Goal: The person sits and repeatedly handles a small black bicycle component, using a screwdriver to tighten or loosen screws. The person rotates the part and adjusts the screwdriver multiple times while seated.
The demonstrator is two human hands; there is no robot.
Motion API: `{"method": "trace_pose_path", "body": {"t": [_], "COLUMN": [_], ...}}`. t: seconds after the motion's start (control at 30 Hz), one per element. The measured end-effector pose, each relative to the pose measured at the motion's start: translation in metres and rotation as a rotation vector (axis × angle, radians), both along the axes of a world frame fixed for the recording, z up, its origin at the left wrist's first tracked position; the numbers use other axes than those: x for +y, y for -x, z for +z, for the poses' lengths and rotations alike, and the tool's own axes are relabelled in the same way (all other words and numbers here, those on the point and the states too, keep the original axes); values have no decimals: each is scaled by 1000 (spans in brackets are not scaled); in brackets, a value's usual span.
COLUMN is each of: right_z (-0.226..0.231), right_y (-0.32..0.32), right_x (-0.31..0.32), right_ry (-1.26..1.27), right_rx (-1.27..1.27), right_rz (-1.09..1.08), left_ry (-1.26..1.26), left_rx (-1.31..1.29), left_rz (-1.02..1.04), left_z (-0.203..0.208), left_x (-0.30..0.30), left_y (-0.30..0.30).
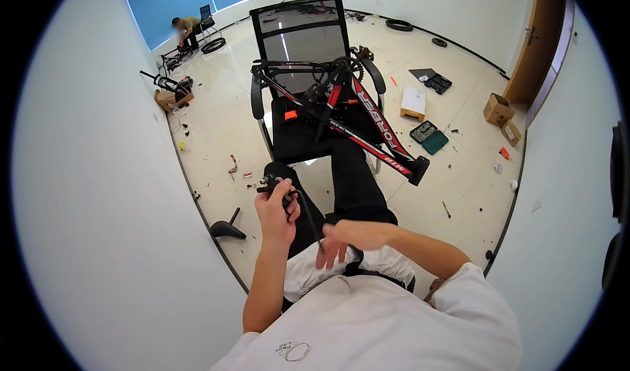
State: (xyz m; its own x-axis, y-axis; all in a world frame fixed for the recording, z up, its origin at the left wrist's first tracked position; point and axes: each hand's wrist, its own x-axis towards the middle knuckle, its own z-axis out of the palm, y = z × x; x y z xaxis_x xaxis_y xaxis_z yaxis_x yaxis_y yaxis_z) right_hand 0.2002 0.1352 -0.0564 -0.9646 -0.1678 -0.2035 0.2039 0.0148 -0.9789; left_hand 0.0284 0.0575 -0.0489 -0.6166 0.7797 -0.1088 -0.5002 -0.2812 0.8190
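Note:
My left hand (277, 213) is raised over my lap and grips a small black bicycle part (269, 184) with a thin black cable (308, 217) running down from it. My right hand (344, 238) is just to the right, fingers spread downward, touching the lower end of that cable near my waist. In front of my knees a black and red bicycle frame (367, 125) with a chainring (342, 64) lies across a black mesh office chair (303, 33).
A black saddle (226, 228) lies on the floor by the left wall. Open tool cases (428, 136), a white box (413, 102), cardboard boxes (497, 109) and tyres (398, 25) are scattered on the tiled floor. Another person (186, 29) works at the far left corner.

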Motion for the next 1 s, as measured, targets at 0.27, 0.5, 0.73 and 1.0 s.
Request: {"method": "trace_pose_path", "body": {"t": [0.27, 0.5, 0.73, 1.0], "right_z": [85, -14, 49, 26], "right_y": [19, 9, -5, 15], "right_x": [27, 44, -39, 59], "right_ry": [-488, -606, -133, -859], "right_rx": [720, 121, 393, 641], "right_rz": [-433, -208, 37, -611], "left_ry": [-13, -85, 17, 18], "left_rx": [148, 69, 233, 20], "left_rz": [-149, -117, -29, -295], "left_z": [-14, 6, -6, 2], "left_x": [-3, -3, -2, -3], "left_y": [-41, -28, -24, -40]}}
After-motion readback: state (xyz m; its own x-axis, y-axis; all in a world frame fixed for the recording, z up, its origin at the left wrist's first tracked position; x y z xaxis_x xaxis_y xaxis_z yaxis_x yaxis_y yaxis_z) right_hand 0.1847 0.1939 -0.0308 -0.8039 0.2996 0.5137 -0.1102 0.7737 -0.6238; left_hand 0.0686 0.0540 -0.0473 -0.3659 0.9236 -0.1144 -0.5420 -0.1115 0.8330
